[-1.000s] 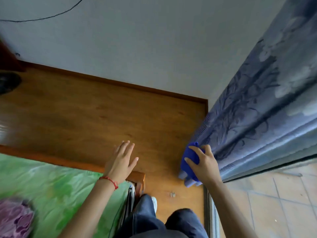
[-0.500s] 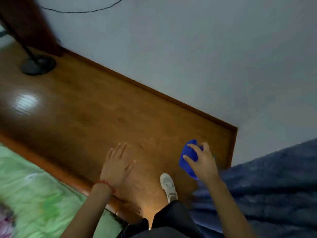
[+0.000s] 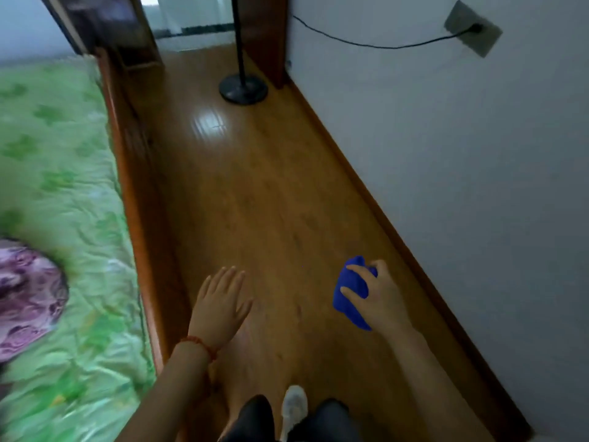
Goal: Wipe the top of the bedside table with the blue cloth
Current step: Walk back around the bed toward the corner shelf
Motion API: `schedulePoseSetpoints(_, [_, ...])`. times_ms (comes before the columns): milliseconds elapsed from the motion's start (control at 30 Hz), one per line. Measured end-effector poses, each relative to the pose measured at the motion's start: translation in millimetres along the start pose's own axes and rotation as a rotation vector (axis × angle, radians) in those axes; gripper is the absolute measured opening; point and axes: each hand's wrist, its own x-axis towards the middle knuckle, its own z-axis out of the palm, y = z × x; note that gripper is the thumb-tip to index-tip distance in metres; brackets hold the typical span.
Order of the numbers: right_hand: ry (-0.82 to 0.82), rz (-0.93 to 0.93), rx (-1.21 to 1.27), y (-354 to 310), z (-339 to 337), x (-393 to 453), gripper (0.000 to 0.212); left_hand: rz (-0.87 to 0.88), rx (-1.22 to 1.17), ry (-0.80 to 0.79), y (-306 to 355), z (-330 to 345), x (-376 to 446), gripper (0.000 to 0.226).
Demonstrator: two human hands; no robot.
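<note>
My right hand (image 3: 379,296) is closed around a bunched blue cloth (image 3: 350,291), held in the air above the wooden floor near the white wall. My left hand (image 3: 221,303) hangs open, fingers spread, palm down, holding nothing; a red string sits on its wrist. A dark wooden piece of furniture (image 3: 111,30) stands at the far end beside the bed, blurred; I cannot tell if it is the bedside table.
A bed with a green cover (image 3: 60,193) and wooden side rail (image 3: 137,218) runs along the left. A black floor stand with round base (image 3: 243,87) stands ahead in the wooden aisle. A cable runs to a wall socket (image 3: 471,28). My shoe (image 3: 294,406) shows below.
The view has swung left, away from the blue curtain and the corner, now facing down the aisle between bed and wall. Both hands keep their pose, the cloth still in the right.
</note>
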Motion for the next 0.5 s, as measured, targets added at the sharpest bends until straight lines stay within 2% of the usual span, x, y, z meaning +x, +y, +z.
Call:
schedulePoseSetpoints(167, [-0.085,-0.130,-0.016,-26,3,71,0.042,-0.136,-0.013,0.053,-22,-14,28,0.057])
schedulePoseSetpoints(367, [-0.143,-0.230,-0.023,-58,13,158,0.041,-0.193,-0.024,0.048,-53,-33,94,0.049])
schedulePoseSetpoints(500, [-0.137,-0.231,0.020,-87,18,232,0.043,-0.199,0.002,0.026,-89,-51,160,0.056])
